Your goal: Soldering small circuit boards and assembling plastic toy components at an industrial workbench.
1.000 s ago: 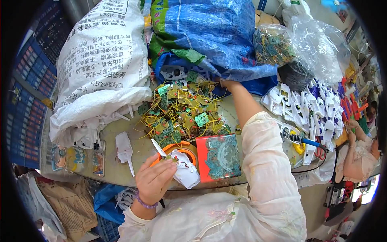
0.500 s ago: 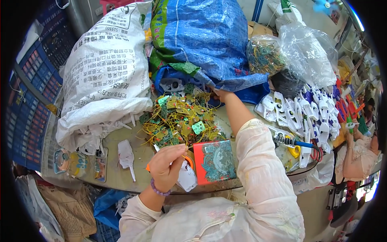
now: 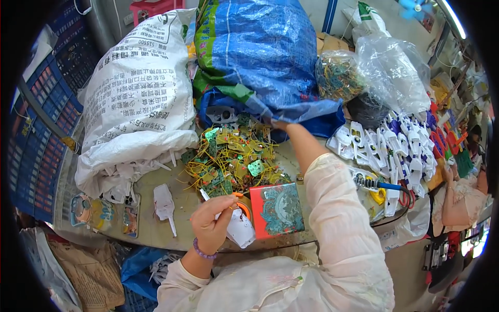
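Observation:
My left hand point(image 3: 214, 221), with a purple bead bracelet at the wrist, is closed in a pinch above a white plastic shell point(image 3: 240, 230). What its fingertips hold is too small to name. An orange ring-shaped thing point(image 3: 244, 209) lies partly under the shell. My right hand point(image 3: 281, 125) reaches to the folded mouth of the blue woven sack point(image 3: 260, 57); its fingers are hidden there. White plastic parts point(image 3: 221, 114) show in that mouth. Before it lies a heap of green circuit boards with yellow wires point(image 3: 231, 158).
A red box with a teal pattern point(image 3: 276, 209) lies beside my right forearm. A white sack point(image 3: 138, 88) stands at left, a single white shell point(image 3: 163, 205) before it. At right are many white shells point(image 3: 392, 143) and a blue-handled soldering iron point(image 3: 387, 185) in its coil holder.
My left fingers have drawn from a flatter, raised pose into a pinch lower over the white shell. My right hand stays at the sack's mouth, shifted slightly.

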`<action>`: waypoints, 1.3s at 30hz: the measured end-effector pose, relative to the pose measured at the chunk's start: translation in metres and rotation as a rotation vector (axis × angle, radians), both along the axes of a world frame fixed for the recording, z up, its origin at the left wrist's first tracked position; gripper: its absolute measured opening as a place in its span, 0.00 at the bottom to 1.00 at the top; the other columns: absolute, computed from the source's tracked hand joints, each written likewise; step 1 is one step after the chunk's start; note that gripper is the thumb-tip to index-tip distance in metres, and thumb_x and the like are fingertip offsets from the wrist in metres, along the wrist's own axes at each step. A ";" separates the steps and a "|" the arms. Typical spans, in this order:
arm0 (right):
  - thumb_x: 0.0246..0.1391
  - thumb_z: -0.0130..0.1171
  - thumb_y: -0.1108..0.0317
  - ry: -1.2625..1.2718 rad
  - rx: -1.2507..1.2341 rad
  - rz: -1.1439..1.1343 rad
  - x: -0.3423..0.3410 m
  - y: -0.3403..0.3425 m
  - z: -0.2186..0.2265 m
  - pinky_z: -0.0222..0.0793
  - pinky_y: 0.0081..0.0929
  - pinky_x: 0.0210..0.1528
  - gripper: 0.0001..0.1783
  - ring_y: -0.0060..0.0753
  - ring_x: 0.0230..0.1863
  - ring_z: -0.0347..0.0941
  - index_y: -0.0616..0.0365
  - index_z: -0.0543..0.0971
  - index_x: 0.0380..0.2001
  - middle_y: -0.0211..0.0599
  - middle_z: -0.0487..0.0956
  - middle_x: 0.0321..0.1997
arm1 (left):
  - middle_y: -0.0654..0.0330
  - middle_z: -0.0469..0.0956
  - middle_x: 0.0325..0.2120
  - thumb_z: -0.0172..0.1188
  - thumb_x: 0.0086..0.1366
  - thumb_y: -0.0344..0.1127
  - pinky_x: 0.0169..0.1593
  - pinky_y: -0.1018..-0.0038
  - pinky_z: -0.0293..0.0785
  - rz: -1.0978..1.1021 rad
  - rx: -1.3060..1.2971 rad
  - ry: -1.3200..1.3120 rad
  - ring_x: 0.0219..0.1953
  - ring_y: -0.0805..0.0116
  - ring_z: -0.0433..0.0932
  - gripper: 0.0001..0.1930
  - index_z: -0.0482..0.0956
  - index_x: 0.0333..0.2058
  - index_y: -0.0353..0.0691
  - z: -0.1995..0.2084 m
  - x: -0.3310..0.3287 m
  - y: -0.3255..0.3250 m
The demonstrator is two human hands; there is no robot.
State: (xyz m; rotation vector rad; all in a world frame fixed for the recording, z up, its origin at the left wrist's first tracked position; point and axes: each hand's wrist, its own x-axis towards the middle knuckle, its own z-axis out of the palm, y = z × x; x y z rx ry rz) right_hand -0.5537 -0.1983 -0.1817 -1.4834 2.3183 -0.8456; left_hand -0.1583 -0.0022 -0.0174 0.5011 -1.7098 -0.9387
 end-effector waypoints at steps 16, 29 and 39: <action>0.41 0.60 0.49 0.569 0.403 0.004 0.099 0.191 0.213 0.74 0.41 0.40 0.38 0.51 0.36 0.79 0.58 0.71 0.56 0.42 0.82 0.35 | 0.59 0.84 0.31 0.62 0.53 0.20 0.52 0.64 0.68 0.070 -0.042 -0.039 0.36 0.66 0.82 0.08 0.81 0.33 0.38 -0.011 0.019 -0.003; 0.41 0.65 0.67 0.366 -0.082 0.832 0.171 0.307 0.229 0.58 0.45 0.63 0.42 0.48 0.61 0.65 0.59 0.62 0.62 0.48 0.68 0.61 | 0.63 0.83 0.30 0.64 0.54 0.23 0.54 0.62 0.65 -0.042 -0.072 -0.197 0.35 0.69 0.80 0.08 0.81 0.33 0.42 -0.002 0.011 -0.002; 0.47 0.56 0.71 0.352 -0.439 0.650 0.224 0.349 0.162 0.51 0.55 0.66 0.17 0.37 0.58 0.69 0.56 0.77 0.43 0.33 0.76 0.52 | 0.66 0.81 0.29 0.67 0.51 0.28 0.57 0.59 0.61 -0.087 -0.302 -0.409 0.35 0.68 0.79 0.10 0.83 0.33 0.47 0.015 -0.004 0.011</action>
